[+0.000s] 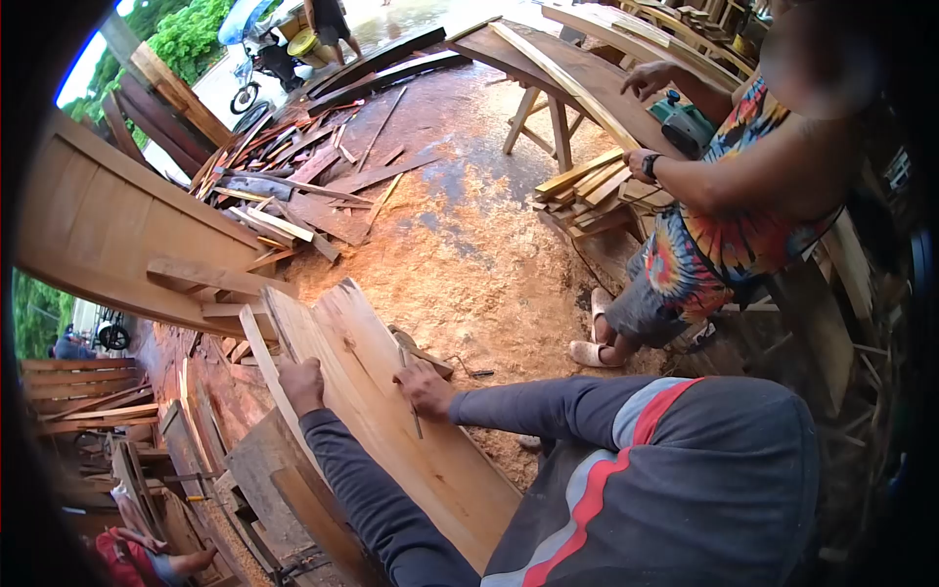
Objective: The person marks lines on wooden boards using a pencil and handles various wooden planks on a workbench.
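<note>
Two wide pale wooden boards [442, 465] lie side by side in front of me, slanting from upper left to lower right. My left hand [301, 383] is closed at their left edge, beside a narrow wooden strip [262, 354]; its fingertips are mostly hidden. Resting over the boards' right side, my right hand [425, 389] is closed around a thin, dark, straight tool [418, 425]. The tool's ends stick out above and below the fingers, and its exact kind cannot be made out.
Wood shavings [469, 264] cover the ground ahead. Scrap wood [293, 196] is heaped at upper left, near a large panelled wooden piece [127, 210]. At right a person [724, 196] stands by a trestle bench [562, 68] with a green power tool [685, 125].
</note>
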### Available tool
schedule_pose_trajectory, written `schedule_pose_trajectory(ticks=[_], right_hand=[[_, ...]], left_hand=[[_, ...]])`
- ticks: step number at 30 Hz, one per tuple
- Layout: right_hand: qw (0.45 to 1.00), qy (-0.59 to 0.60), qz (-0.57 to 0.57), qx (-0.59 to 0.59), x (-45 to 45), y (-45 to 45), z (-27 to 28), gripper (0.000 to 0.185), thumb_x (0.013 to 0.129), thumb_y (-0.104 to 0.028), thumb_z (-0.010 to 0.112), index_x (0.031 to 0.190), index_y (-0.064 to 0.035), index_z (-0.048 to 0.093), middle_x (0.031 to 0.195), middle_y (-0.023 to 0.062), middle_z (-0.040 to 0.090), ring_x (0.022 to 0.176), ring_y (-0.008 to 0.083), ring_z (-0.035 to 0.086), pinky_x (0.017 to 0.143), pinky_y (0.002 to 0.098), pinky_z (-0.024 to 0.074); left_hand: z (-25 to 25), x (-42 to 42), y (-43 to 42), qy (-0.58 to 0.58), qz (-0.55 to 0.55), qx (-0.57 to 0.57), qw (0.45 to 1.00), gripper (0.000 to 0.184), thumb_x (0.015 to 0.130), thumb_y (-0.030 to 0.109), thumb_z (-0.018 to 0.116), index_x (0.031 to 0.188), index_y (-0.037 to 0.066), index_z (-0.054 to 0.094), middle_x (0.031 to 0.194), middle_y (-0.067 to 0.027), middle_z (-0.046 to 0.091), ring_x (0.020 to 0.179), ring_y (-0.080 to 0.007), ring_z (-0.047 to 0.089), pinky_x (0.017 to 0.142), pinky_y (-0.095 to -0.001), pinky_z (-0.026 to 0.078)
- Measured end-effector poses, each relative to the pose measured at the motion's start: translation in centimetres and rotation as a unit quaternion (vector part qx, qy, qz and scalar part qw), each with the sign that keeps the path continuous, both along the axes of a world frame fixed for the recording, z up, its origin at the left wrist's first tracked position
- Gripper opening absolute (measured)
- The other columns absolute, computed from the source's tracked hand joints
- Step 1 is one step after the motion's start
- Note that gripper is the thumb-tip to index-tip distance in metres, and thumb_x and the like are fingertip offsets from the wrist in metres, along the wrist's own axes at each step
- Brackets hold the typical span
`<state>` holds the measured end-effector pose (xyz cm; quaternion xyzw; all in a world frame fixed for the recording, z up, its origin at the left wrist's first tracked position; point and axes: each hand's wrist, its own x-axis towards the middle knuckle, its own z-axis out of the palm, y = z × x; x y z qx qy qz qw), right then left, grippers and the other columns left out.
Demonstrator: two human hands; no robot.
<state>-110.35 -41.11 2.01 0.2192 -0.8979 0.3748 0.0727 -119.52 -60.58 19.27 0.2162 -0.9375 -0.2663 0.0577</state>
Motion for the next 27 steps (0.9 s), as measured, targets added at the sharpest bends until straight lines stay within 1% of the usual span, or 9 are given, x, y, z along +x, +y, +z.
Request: schedule_pose_trajectory(ticks=[2,5,7,8,13,16,20,22,27], right_hand=[[1.000,0.021,0.006,0.008,-0.6,-0.3,-0.5,0.023,0.098,-0.016,0.048,0.115,-0.0024,0.057,0.136,0.0323,0.050,0.131,0.0453,0.048,0.109,0.0524,0.0386],[0.998,0.009,-0.055,-0.033,0.3,-0.5,-0.8,0.022,0.098,-0.015,0.049,0.114,-0.0023,0.057,0.132,0.0305,0.053,0.131,0.0459,0.047,0.110,0.0523,0.0383],[0.998,0.010,-0.030,-0.057,0.2,0.0,-0.3,0.020,0.096,-0.014,0.056,0.113,-0.0032,0.058,0.110,0.0192,0.060,0.112,0.0405,0.057,0.104,0.0507,0.0424],[0.999,0.002,-0.028,-0.047,0.3,0.1,-0.5,0.020,0.096,-0.014,0.056,0.113,-0.0032,0.058,0.110,0.0192,0.060,0.112,0.0405,0.057,0.104,0.0507,0.0424],[0.988,0.130,-0.065,-0.052,-0.3,0.1,0.0,0.019,0.094,-0.012,0.059,0.112,-0.0039,0.058,0.106,0.0188,0.061,0.116,0.0405,0.056,0.101,0.0515,0.0443],[0.994,0.064,-0.030,-0.080,-0.4,0.2,-0.2,0.019,0.094,-0.011,0.059,0.111,-0.0043,0.058,0.108,0.0189,0.061,0.116,0.0407,0.056,0.101,0.0506,0.0447],[0.993,0.095,-0.038,-0.060,-0.9,-0.1,-1.0,0.018,0.093,-0.011,0.060,0.110,-0.0045,0.058,0.108,0.0186,0.061,0.116,0.0406,0.056,0.100,0.0494,0.0454],[0.998,-0.001,-0.016,-0.067,-0.7,-0.2,-1.2,0.019,0.096,-0.014,0.053,0.109,-0.0022,0.058,0.122,0.0280,0.057,0.129,0.0446,0.049,0.107,0.0490,0.0407],[1.000,-0.008,-0.010,-0.020,0.1,0.6,0.0,0.022,0.096,-0.016,0.053,0.113,-0.0039,0.058,0.132,0.0346,0.053,0.131,0.0473,0.048,0.109,0.0517,0.0392]], left_hand=[[-0.9,-0.4,-0.5,-0.004,0.009,-0.025,1.000,0.058,0.074,0.018,0.065,0.127,-0.007,0.058,0.118,-0.0314,0.067,0.114,-0.0450,0.064,0.102,-0.0454,0.049],[-2.1,-0.9,-1.4,0.003,-0.003,-0.048,0.999,0.057,0.074,0.019,0.066,0.125,-0.006,0.058,0.117,-0.0318,0.067,0.112,-0.0452,0.065,0.101,-0.0462,0.049],[-1.1,-0.3,-0.8,-0.006,-0.005,-0.024,1.000,0.055,0.075,0.018,0.065,0.123,-0.006,0.058,0.115,-0.0320,0.068,0.111,-0.0458,0.065,0.100,-0.0468,0.050],[-0.7,-0.1,-0.5,-0.006,-0.005,-0.016,1.000,0.053,0.075,0.017,0.065,0.122,-0.006,0.059,0.114,-0.0315,0.068,0.110,-0.0455,0.065,0.099,-0.0467,0.050],[-1.7,-0.9,-0.9,0.017,0.002,-0.005,1.000,0.050,0.075,0.015,0.063,0.121,-0.004,0.060,0.116,-0.0293,0.069,0.111,-0.0436,0.066,0.099,-0.0465,0.050],[-1.1,-0.7,-0.4,0.011,-0.002,0.035,0.999,0.052,0.074,0.015,0.063,0.123,-0.005,0.059,0.117,-0.0305,0.068,0.113,-0.0438,0.065,0.100,-0.0462,0.049],[-1.8,-0.9,-0.8,0.011,0.008,-0.013,1.000,0.052,0.075,0.016,0.064,0.122,-0.005,0.059,0.118,-0.0302,0.067,0.115,-0.0437,0.064,0.103,-0.0452,0.048],[-0.1,-0.5,-0.1,0.006,0.006,-0.014,1.000,0.052,0.075,0.016,0.064,0.122,-0.005,0.059,0.117,-0.0303,0.067,0.115,-0.0440,0.064,0.103,-0.0453,0.048],[-1.3,-0.5,-0.8,0.023,-0.022,0.014,0.999,0.049,0.075,0.016,0.064,0.119,-0.005,0.059,0.114,-0.0297,0.069,0.110,-0.0445,0.066,0.099,-0.0454,0.050]])
